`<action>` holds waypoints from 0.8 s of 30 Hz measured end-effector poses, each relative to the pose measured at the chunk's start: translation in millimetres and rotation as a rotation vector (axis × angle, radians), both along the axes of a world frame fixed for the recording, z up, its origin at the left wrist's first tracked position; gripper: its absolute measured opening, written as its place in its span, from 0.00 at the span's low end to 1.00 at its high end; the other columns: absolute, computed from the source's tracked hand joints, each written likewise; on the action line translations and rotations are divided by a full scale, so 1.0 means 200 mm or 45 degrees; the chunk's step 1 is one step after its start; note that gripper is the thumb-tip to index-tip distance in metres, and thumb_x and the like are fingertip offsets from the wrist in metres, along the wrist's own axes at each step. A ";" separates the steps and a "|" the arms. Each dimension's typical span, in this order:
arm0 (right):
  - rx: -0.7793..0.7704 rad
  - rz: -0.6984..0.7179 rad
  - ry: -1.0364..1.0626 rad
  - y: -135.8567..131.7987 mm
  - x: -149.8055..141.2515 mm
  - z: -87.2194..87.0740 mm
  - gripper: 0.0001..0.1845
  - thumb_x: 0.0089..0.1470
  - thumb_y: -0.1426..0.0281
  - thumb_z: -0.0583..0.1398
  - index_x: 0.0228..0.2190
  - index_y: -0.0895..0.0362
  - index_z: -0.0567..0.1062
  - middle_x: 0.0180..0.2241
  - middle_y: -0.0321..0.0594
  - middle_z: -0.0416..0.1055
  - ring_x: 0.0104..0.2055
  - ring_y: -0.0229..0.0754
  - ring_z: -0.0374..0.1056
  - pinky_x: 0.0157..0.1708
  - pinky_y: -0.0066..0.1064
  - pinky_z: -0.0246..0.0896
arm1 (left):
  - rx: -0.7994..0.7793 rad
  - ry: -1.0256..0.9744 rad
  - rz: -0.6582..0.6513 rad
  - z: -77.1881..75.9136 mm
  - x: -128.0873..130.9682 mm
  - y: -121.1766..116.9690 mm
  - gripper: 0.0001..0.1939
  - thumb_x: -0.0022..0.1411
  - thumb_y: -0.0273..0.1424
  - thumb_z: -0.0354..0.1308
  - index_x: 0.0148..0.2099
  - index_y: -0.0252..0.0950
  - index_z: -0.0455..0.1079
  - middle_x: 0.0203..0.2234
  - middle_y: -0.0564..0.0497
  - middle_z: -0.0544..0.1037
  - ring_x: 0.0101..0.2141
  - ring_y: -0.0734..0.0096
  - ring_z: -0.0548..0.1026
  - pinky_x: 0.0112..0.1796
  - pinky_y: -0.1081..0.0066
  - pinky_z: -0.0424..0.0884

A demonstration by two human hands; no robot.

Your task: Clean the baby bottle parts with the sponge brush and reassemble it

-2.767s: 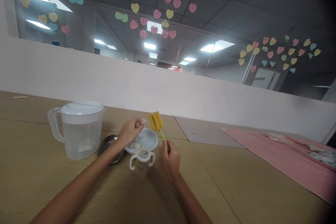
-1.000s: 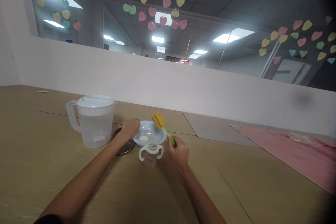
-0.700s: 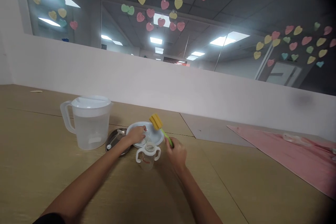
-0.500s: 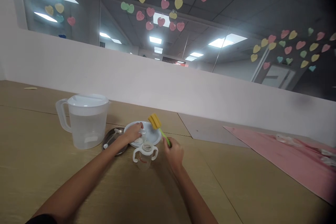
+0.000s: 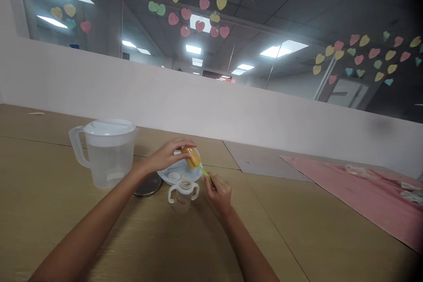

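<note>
My right hand point(image 5: 219, 190) is closed round the green handle of a bottle brush point(image 5: 205, 172). The brush's yellow sponge head sits inside a clear bottle cap point(image 5: 192, 155), pinched between the thumb and fingers of my left hand point(image 5: 173, 153). Both are above a white bowl point(image 5: 198, 176), where a small white round piece point(image 5: 174, 176) lies. In front of the bowl, a baby bottle point(image 5: 182, 200) with two white handles stands upright, its top uncovered. A dark metal dish point(image 5: 148, 186) is partly hidden behind my left forearm.
A lidded clear plastic pitcher point(image 5: 110, 154) of water stands to the left. On the right lies a pink cloth point(image 5: 350, 189) with crumpled plastic on it. A white wall point(image 5: 198, 101) below a window bounds the table's far side.
My left hand has come up out of the bowl with the clear cap and brought it over the sponge head. My right hand keeps hold of the brush, almost in place.
</note>
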State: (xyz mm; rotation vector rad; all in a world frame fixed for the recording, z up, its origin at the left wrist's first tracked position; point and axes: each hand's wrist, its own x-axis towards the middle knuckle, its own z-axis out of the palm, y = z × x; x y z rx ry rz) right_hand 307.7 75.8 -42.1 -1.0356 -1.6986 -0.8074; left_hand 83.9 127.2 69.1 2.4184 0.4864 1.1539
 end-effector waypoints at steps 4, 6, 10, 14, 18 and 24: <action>0.181 -0.120 -0.150 -0.01 0.00 0.02 0.10 0.58 0.69 0.57 0.32 0.61 0.77 0.17 0.36 0.67 0.19 0.32 0.59 0.24 0.26 0.50 | -0.065 0.080 0.212 -0.03 0.04 0.01 0.21 0.62 0.45 0.47 0.47 0.38 0.71 0.42 0.48 0.76 0.41 0.66 0.71 0.40 0.69 0.67; 0.239 -0.166 -0.227 -0.02 0.00 0.03 0.09 0.57 0.68 0.58 0.33 0.60 0.77 0.16 0.35 0.66 0.19 0.32 0.58 0.24 0.27 0.48 | -0.127 0.133 0.303 -0.04 0.03 0.05 0.22 0.62 0.47 0.46 0.42 0.36 0.73 0.36 0.49 0.77 0.35 0.67 0.72 0.35 0.71 0.67; 0.246 -0.222 -0.291 -0.01 0.01 0.04 0.10 0.57 0.67 0.59 0.31 0.59 0.78 0.15 0.34 0.66 0.19 0.32 0.58 0.25 0.27 0.48 | -0.144 0.198 0.599 -0.05 -0.08 0.17 0.24 0.60 0.49 0.46 0.41 0.37 0.73 0.36 0.49 0.78 0.35 0.65 0.73 0.35 0.71 0.66; 0.207 -0.298 -0.185 0.01 0.03 0.04 0.12 0.59 0.66 0.57 0.31 0.58 0.78 0.16 0.35 0.67 0.18 0.31 0.58 0.24 0.27 0.49 | 0.025 0.361 1.028 -0.06 -0.23 0.24 0.21 0.59 0.45 0.51 0.45 0.36 0.71 0.42 0.44 0.75 0.43 0.59 0.71 0.41 0.68 0.65; 0.156 -0.309 -0.153 0.02 0.05 0.03 0.14 0.60 0.66 0.56 0.31 0.59 0.78 0.18 0.36 0.69 0.18 0.31 0.60 0.24 0.27 0.50 | -0.093 0.773 1.012 -0.14 -0.30 0.31 0.24 0.47 0.33 0.62 0.48 0.38 0.69 0.43 0.45 0.75 0.45 0.57 0.71 0.43 0.67 0.66; 0.119 -0.274 -0.215 0.04 0.05 0.01 0.15 0.60 0.65 0.55 0.30 0.59 0.77 0.18 0.36 0.70 0.19 0.32 0.62 0.24 0.27 0.50 | -0.192 0.907 0.988 -0.26 -0.28 0.39 0.34 0.37 0.24 0.64 0.51 0.37 0.68 0.46 0.41 0.74 0.46 0.53 0.72 0.43 0.65 0.67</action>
